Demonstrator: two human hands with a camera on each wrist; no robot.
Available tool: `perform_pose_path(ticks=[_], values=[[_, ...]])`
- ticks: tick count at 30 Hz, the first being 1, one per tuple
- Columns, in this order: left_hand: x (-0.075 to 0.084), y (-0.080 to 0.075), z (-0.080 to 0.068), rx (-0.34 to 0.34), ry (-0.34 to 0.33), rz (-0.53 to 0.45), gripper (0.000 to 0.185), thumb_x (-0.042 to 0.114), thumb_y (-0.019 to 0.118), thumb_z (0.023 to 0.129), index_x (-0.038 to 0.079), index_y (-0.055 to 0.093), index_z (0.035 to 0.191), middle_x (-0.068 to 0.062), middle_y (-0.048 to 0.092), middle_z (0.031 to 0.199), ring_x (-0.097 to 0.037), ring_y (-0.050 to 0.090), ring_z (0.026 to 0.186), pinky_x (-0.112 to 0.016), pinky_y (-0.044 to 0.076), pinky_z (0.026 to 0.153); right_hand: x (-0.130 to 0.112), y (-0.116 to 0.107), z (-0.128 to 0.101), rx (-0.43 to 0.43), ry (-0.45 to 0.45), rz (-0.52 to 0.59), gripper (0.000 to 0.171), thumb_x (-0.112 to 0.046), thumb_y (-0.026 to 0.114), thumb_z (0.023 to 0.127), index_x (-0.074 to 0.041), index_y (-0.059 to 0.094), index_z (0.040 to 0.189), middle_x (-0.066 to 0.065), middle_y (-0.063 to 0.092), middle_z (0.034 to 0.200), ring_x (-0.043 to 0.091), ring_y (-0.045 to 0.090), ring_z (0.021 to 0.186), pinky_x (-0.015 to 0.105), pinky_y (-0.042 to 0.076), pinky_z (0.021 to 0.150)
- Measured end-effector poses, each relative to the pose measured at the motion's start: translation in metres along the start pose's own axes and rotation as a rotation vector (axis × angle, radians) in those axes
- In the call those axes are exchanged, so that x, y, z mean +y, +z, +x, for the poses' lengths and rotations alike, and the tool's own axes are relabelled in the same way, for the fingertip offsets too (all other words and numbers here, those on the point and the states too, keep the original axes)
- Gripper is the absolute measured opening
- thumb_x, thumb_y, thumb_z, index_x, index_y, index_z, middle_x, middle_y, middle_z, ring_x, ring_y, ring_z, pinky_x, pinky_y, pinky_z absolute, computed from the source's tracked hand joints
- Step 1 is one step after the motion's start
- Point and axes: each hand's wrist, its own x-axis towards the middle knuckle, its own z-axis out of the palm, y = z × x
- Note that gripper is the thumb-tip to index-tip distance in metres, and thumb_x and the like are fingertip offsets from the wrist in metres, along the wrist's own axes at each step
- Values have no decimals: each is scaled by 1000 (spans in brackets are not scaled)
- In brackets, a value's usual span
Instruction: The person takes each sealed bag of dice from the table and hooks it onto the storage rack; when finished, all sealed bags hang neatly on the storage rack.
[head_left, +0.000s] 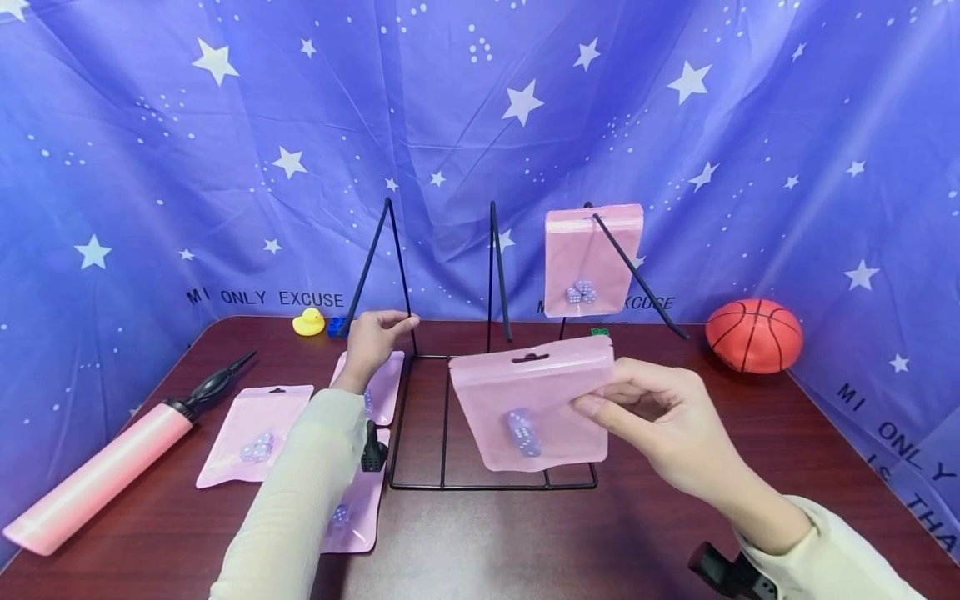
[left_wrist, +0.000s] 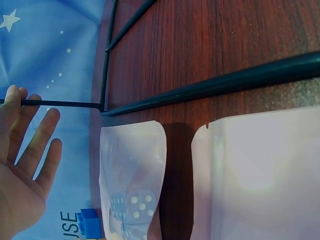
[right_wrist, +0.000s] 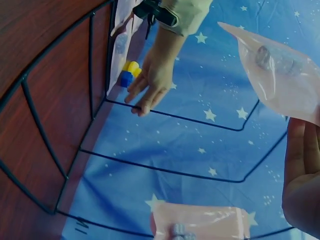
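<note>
My left hand [head_left: 375, 346] pinches the left upright of a black wire display rack [head_left: 495, 487] between thumb and fingertips, its other fingers loosely spread in the left wrist view. Over the front of the rack's base, my right hand [head_left: 671, 417] holds a pink zip bag [head_left: 480, 417] by its right edge. Several lilac dice [head_left: 523, 432] show through the film, and the slot at the bag's top is unoccupied. Another pink bag [head_left: 566, 258] with dice hangs from the rack's right hook. The left and middle hooks carry no bag.
Left of the rack lie more pink dice bags [head_left: 232, 433], partly hidden by my left forearm. A pink hand pump [head_left: 105, 475] lies at the far left. A yellow duck [head_left: 308, 322], a blue brick [head_left: 337, 327] and a red basketball [head_left: 753, 336] stand along the back, before a starry curtain.
</note>
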Motion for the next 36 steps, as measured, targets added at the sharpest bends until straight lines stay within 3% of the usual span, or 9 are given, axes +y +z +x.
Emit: perform_pose_path(ticks=[6,20,36], values=[[0,1,-1,-7,-2,3,33,29,75,95,3,77,115,-17,71,121,-34,62,123,-48,47,103,4,9,9,26,98,-41,22,12,67,90,-6,76,100,4,77,91,11,72,81,22,55,73],[0,1,0,-1,6,9,32,29,74,95,3,77,115,-17,71,120,-34,61,124,-48,46,103,26,18,27,73,138,-47,9,5,69,93,0,73,99,4,77,88,11,69,75,22,52,68],[0,-1,-1,-8,4,5,33,30,73,96,4,77,116,-16,72,118,-33,64,119,-48,49,101,57,20,56,199,226,-68,10,-2,69,96,5,70,102,-7,71,74,4,55,66,22,46,63]])
